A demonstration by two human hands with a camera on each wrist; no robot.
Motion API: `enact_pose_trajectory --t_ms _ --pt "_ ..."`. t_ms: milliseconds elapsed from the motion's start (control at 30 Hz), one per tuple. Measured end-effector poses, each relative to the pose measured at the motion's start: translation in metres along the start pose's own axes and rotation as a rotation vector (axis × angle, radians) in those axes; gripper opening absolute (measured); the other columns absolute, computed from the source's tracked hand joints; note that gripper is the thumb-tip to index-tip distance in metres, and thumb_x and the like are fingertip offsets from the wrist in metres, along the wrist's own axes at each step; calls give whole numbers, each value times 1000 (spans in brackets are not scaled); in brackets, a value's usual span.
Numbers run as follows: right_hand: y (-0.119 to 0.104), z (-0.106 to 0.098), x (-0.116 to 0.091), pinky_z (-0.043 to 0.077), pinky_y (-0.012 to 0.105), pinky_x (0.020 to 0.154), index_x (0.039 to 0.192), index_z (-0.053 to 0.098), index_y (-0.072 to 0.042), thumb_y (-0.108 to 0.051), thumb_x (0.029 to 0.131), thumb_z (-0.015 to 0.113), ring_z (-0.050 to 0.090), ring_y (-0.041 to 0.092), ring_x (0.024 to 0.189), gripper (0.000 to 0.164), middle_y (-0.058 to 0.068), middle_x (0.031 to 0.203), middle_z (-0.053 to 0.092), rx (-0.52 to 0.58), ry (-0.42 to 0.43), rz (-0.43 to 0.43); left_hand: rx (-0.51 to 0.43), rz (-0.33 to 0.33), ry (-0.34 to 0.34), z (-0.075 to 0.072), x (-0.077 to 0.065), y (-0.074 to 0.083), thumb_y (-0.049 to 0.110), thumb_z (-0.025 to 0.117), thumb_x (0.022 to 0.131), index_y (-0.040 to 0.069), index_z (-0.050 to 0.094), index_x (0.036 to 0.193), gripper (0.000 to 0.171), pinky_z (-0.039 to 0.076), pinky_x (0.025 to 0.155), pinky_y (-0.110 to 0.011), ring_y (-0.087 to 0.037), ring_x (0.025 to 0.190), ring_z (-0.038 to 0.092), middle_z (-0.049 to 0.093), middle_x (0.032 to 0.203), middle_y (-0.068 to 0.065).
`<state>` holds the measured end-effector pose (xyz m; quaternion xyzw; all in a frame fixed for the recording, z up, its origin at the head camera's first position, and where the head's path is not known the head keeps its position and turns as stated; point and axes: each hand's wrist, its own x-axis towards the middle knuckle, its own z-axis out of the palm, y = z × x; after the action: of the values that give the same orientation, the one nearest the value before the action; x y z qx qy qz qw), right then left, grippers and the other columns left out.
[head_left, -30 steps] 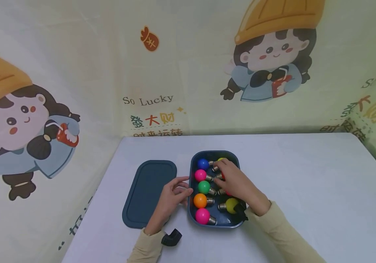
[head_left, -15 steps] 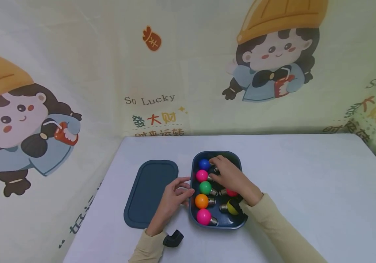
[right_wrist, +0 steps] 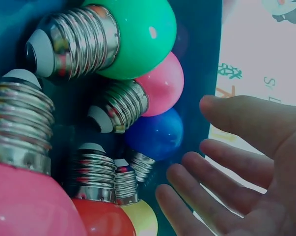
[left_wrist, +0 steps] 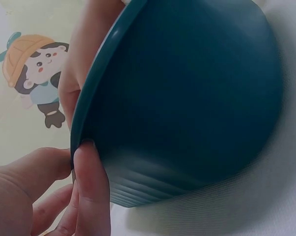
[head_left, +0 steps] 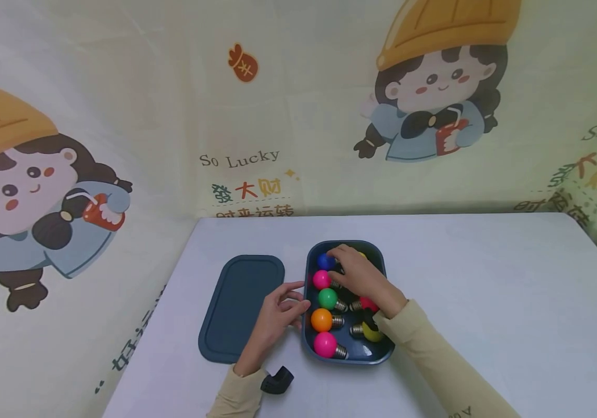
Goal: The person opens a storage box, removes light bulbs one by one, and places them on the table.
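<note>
Since a second ago, the right hand [head_left: 363, 276] has shifted left across the far end of the tray [head_left: 358, 352], to above the blue bulb [head_left: 324, 261] and far pink bulb [head_left: 321, 280]; the left hand [head_left: 277, 310] has kept its place at the tray's left rim. Judging by the right wrist view, the right hand holds nothing: its fingers are spread, the thumb well apart from them. The left hand is narrow, pinching the rim by the fingertips, one against the outer wall. Every bulb in sight lies on its side in the tray. Down the left, nearer than the first two, come the green bulb [head_left: 327, 298], orange bulb [head_left: 321, 320] and near pink bulb [head_left: 325, 345]; on the right lie the far yellow bulb [right_wrist: 145, 219], red bulb [right_wrist: 108, 219], right pink bulb [right_wrist: 32, 201] and near yellow bulb [head_left: 373, 334]. The lid [head_left: 232, 307] lies just left of the tray. The likeliest trouble is a nudge: the blue and far pink bulbs sit close together, so fingers closing on one could roll its neighbour out of line. The black mount [head_left: 368, 319] at the right wrist overhangs the near yellow bulb and could brush it if the wrist drops. Smooth round globes might slip from a loose grasp, and the tray could skid should the left fingertips let go.
</note>
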<state>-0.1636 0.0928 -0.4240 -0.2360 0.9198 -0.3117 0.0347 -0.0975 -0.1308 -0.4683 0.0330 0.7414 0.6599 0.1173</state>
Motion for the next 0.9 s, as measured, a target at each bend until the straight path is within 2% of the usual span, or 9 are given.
enact_pose_trajectory --t_ms 233,467,667,900 --pt "5 4 6 50 46 101 129 58 5 -16 93 70 61 31 110 43 19 123 61 -40 10 20 3 -10 2 1 0 0 19 74 90 4 56 136 51 57 59 -24 -15 70 62 60 100 -12" --pt "3 4 13 50 45 101 131 57 5 -15 94 69 61 31 110 44 20 123 61 -5 -18 38 5 -5 1 -1 1 0 21 74 90 8 56 136 51 58 61 -27 -15 71 63 61 101 -10" --pt "4 5 20 50 45 101 129 59 6 -15 94 69 61 32 110 42 20 123 62 -32 -25 40 16 14 -5 -2 2 0 20 73 91 8 57 136 49 58 60 -26 -15 70 62 61 102 -12" --pt "3 7 26 52 44 99 128 60 6 -15 94 69 62 32 109 41 20 121 63 -78 -33 48 27 -3 -13 -4 4 -1 21 73 91 8 56 136 50 58 61 -27 -16 73 63 61 103 -12"
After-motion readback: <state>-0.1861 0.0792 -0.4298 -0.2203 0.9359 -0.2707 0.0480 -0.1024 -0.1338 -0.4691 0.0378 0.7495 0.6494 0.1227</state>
